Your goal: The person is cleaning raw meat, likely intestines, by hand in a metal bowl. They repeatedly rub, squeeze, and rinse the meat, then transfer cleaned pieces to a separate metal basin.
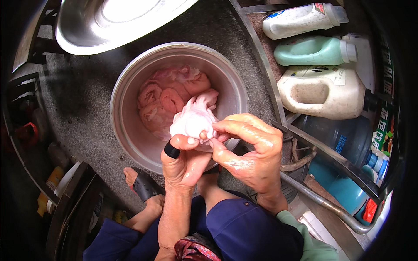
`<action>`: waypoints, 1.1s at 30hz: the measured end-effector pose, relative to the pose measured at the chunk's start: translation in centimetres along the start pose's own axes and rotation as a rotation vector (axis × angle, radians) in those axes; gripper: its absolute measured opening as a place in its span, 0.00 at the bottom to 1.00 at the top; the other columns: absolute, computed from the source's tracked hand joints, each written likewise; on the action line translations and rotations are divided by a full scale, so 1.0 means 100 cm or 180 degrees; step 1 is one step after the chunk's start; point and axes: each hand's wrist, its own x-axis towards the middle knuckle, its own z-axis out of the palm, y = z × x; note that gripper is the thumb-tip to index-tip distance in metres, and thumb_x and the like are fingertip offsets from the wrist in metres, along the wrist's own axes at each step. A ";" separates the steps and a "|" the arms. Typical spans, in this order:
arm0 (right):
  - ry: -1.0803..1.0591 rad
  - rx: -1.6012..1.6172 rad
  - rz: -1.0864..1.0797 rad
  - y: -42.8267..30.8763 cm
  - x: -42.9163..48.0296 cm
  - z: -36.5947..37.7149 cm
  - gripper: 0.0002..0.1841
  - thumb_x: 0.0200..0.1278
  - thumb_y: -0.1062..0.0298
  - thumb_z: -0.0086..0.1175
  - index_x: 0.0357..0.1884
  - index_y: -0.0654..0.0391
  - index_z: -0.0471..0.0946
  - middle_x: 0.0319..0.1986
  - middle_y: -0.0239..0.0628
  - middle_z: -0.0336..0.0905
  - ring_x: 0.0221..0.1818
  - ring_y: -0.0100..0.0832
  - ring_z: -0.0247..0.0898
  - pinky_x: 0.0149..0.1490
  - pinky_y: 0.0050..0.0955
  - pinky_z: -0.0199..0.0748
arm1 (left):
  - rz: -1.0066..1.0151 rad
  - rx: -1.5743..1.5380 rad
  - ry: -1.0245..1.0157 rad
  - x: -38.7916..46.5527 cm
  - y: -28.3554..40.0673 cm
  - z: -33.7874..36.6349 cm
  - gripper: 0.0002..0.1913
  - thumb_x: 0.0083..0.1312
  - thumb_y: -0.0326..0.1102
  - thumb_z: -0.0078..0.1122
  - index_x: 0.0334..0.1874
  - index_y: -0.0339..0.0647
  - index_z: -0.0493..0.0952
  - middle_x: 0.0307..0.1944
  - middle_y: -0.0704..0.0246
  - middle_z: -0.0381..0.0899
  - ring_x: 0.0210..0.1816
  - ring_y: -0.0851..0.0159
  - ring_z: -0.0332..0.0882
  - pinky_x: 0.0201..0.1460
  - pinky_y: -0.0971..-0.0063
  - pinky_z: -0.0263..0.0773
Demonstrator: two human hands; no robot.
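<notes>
A large round metal pot [233,76] on the floor holds several pale pink folded pieces of raw meat [171,99], which look like pig stomach or intestine. Over its near rim, my left hand [184,160], with a black band on the thumb, holds up a pale piece of the same raw meat [196,120]. My right hand [251,146] pinches the near edge of that piece between thumb and fingertips. Both hands look wet. The upper end of the piece hangs over the pot's inside; whether it joins the meat below cannot be told.
A shiny metal basin [85,32] is at the upper left. Right of the pot, a metal-framed rack [261,62] holds a white bottle [297,21], a green bottle [308,51], a cream jug [284,94] and a large blue water bottle [329,130]. My feet stand close to the pot.
</notes>
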 end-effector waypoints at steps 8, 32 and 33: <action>-0.0001 -0.0069 0.0025 -0.005 0.003 -0.002 0.14 0.46 0.84 0.64 0.38 0.66 0.85 0.32 0.41 0.84 0.32 0.28 0.81 0.39 0.24 0.79 | 0.0009 -0.0195 0.0252 -0.005 -0.002 0.010 0.34 0.53 0.23 0.56 0.66 0.32 0.64 0.54 0.57 0.76 0.58 0.54 0.75 0.69 0.56 0.67; -0.0478 -0.0877 -0.0212 -0.013 -0.001 -0.012 0.09 0.41 0.81 0.66 0.29 0.63 0.83 0.25 0.41 0.82 0.25 0.34 0.81 0.32 0.27 0.78 | 0.0558 0.1592 0.0510 -0.019 -0.005 0.013 0.14 0.63 0.33 0.66 0.47 0.31 0.79 0.42 0.67 0.82 0.43 0.71 0.80 0.50 0.75 0.75; -0.0498 -0.0993 -0.0228 -0.013 -0.002 -0.011 0.09 0.41 0.81 0.66 0.29 0.63 0.83 0.25 0.41 0.82 0.24 0.34 0.81 0.32 0.27 0.78 | 0.0493 0.1635 0.0531 -0.020 -0.004 0.012 0.13 0.63 0.32 0.65 0.46 0.31 0.79 0.42 0.67 0.82 0.43 0.71 0.81 0.49 0.75 0.76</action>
